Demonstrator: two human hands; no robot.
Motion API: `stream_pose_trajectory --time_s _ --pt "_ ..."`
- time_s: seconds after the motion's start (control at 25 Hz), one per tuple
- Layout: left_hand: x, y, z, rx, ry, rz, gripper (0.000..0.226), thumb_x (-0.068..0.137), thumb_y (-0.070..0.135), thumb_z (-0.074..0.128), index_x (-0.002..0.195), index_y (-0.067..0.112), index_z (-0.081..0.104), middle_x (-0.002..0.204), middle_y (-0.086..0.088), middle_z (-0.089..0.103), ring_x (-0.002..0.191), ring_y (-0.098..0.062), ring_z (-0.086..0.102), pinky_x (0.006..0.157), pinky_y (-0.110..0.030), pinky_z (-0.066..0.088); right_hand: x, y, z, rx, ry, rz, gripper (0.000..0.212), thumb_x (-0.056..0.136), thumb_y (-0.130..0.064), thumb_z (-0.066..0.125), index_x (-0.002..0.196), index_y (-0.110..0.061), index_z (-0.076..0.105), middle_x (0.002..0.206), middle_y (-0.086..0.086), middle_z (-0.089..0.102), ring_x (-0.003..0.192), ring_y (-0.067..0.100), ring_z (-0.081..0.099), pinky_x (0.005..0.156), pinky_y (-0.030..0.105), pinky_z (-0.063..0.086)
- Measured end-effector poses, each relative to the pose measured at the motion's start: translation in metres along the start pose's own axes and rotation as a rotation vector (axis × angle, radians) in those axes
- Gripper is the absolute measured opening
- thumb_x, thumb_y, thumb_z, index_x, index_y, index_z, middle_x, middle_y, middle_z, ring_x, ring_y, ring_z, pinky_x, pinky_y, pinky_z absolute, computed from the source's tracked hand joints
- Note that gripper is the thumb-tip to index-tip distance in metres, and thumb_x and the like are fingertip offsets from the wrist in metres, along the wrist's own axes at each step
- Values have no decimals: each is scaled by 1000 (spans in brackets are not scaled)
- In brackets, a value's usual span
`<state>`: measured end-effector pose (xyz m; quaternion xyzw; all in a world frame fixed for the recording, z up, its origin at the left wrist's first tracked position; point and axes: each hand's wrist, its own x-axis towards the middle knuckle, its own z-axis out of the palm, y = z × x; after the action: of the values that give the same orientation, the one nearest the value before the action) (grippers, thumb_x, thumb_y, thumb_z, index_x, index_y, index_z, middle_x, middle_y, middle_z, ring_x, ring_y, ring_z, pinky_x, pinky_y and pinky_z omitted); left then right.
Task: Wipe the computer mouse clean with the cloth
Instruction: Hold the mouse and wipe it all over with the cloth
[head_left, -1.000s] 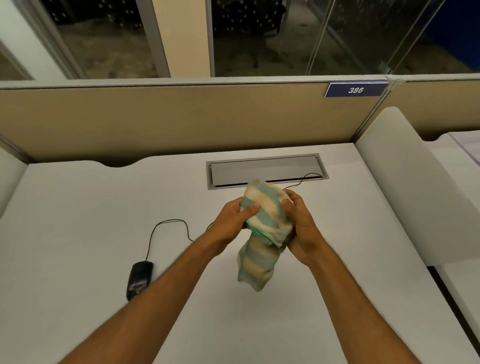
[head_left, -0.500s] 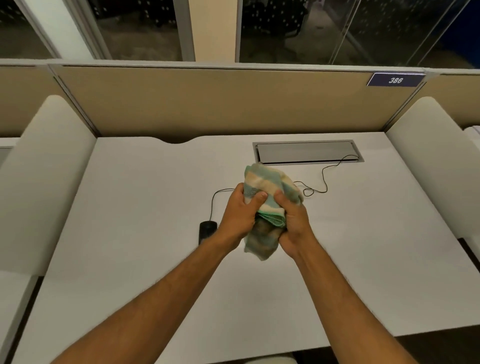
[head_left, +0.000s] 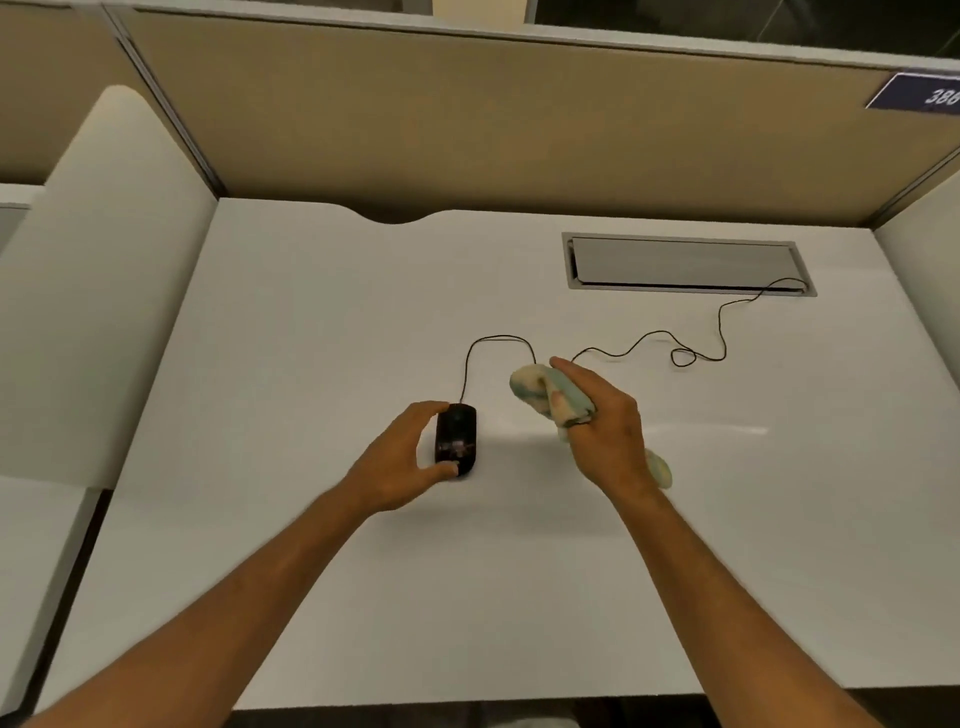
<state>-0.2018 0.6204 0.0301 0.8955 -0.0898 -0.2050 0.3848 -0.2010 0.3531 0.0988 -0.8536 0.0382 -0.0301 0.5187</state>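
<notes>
On desk (head_left: 311, 571) center, your L hand (head_left: 400, 462) cups the black mouse (head_left: 456, 439), thumb + fingers touching its sides. R hand (head_left: 602, 431) just beside it, fist closed round bunched cloth (head_left: 535, 387), above desk. Cable (head_left: 644, 343) runs to grommet tray (head_left: 685, 262).

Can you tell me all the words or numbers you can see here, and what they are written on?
"386" in white, on the dark blue plate fixed to the tan partition wall; the last digit is cut by the picture's edge.
The black computer mouse has pale marks on top, too blurred to read.
The striped green and cream cloth shows no writing.
</notes>
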Motion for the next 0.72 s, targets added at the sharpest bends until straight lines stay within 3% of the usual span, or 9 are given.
stream_pose_trajectory --time_s 0.04,0.08,0.16,0.2,0.32,0.52,0.64,0.72 --pt "5 -16 4 59 -49 19 95 81 50 78 158 31 25 165 8 29 149 -11 27 121 -31 24 3 10 8 -107 -8 -103 22 99 -16 61 117 -27 66 105 -18 67 96 -3 59 89 6 41" --pt "11 -31 9 111 -88 36 106 79 56 77 161 30 16 169 8 18 154 -10 15 123 -32 17 7 21 18 -192 -38 -196 21 99 -7 59 107 -25 65 96 -14 64 88 0 55 84 5 37" --pt "25 -54 23 181 -122 77 121 74 68 74 163 29 2 171 9 1 153 -4 -3 126 -35 7 13 47 41 -331 -111 -283 23 95 0 58 100 -22 63 94 -12 62 85 8 52 83 21 41" --pt "30 -62 29 195 -115 95 126 71 73 72 162 29 -3 171 9 -1 152 -2 -5 126 -35 6 13 59 52 -399 -113 -286 24 93 2 60 107 -16 66 105 -6 66 92 16 55 86 31 45" --pt "42 -75 44 193 -65 111 135 62 81 71 161 30 -4 170 4 11 153 -11 11 121 -32 7 8 89 83 -522 -83 -246 51 82 14 65 129 -3 64 132 13 63 107 35 54 92 43 48" --pt "46 -80 59 197 70 124 127 64 85 67 161 29 8 161 4 32 147 -17 26 118 -30 13 19 101 110 -394 -200 -233 59 80 19 61 136 2 56 136 18 60 118 39 54 104 46 44" --pt "46 -79 62 216 118 159 121 67 80 69 161 24 16 162 3 34 147 -17 29 119 -34 18 7 107 115 -367 -322 -210 67 76 17 60 141 0 53 147 15 52 128 33 46 113 36 33" --pt "45 -78 62 230 130 174 120 68 78 71 161 22 18 161 2 35 147 -18 31 119 -39 22 -8 110 114 -382 -328 -252 63 77 11 56 139 -2 55 149 12 50 127 26 42 112 29 31"
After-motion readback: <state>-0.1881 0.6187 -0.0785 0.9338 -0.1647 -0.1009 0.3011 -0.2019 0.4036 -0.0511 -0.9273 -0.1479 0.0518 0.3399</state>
